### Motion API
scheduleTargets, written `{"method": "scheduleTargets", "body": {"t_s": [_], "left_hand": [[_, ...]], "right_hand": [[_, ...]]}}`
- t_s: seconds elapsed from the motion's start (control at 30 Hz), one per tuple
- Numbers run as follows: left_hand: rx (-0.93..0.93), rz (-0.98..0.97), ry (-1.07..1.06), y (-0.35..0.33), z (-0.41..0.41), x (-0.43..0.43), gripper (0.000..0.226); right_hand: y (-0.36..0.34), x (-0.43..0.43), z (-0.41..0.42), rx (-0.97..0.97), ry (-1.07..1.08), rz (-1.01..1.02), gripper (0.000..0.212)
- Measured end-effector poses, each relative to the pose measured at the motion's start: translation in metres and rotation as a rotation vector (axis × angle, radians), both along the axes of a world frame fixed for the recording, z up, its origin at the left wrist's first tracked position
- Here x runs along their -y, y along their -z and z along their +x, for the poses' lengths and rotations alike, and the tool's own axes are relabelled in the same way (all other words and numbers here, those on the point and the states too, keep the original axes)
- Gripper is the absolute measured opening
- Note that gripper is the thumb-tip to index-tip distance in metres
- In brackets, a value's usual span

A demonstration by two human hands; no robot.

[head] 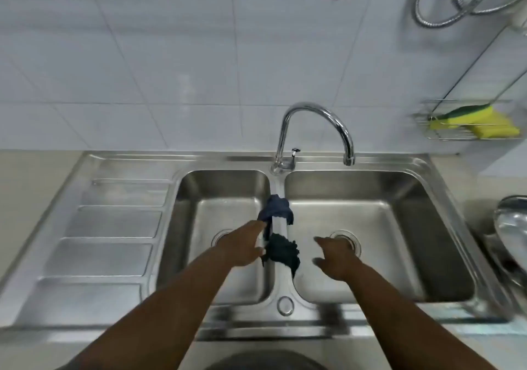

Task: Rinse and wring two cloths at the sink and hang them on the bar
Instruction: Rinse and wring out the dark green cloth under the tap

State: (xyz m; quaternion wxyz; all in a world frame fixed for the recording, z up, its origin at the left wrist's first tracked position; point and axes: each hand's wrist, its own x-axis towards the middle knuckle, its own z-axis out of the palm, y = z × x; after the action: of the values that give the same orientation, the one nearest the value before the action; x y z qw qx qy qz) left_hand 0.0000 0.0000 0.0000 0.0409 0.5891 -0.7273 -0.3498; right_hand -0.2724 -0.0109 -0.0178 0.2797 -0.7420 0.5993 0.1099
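Observation:
Two cloths lie draped over the divider (278,281) between the two basins of a steel sink. The farther one is a blue cloth (278,208); the nearer one is a dark green cloth (283,251). My left hand (243,245) reaches over the left basin, its fingertips touching the blue cloth's left edge and the divider; I cannot tell if it grips. My right hand (335,257) hovers over the right basin beside the dark green cloth, fingers spread, holding nothing. The chrome faucet (316,126) arches toward the right basin, and no water shows.
A ribbed drainboard (111,235) fills the left side. A wire rack (467,136) with yellow-green sponges (479,120) hangs on the tiled wall at right. A metal hose (445,2) loops at the top right. A steel bowl (513,224) sits at the right edge.

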Motion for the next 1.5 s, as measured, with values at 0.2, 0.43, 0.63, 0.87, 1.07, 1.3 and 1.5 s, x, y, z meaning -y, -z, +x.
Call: {"method": "scheduleTargets", "body": {"t_s": [0.2,0.43,0.63,0.87,1.07,1.3,1.5], "left_hand": [[-0.036,-0.068,0.077,0.036,-0.041,-0.022,0.068],[0.081,-0.159,0.041,0.035,-0.046,-0.017,0.042],[-0.157,-0.145,-0.114,-0.002,-0.028,-0.004,0.02],[-0.369,-0.063,-0.153,-0.083,0.025,0.005,0.007],[-0.469,-0.137,-0.285,-0.123,0.049,-0.002,0.012],[-0.803,-0.108,-0.624,-0.134,0.072,-0.018,0.015],[-0.704,-0.018,-0.573,-0.119,0.102,-0.037,0.059]], "right_hand": [[0.02,-0.024,0.048,0.546,0.131,0.077,0.069],[0.01,-0.018,0.055,0.25,-0.071,-0.205,0.026],[-0.022,-0.004,0.063,0.396,-0.098,-0.351,0.026],[-0.092,0.018,0.079,0.782,-0.032,0.074,0.041],[-0.109,0.019,0.123,0.826,-0.112,0.154,0.056],[-0.104,0.009,0.172,0.905,0.065,0.089,0.024],[-0.125,0.019,0.173,0.894,0.126,0.217,0.025]]}}
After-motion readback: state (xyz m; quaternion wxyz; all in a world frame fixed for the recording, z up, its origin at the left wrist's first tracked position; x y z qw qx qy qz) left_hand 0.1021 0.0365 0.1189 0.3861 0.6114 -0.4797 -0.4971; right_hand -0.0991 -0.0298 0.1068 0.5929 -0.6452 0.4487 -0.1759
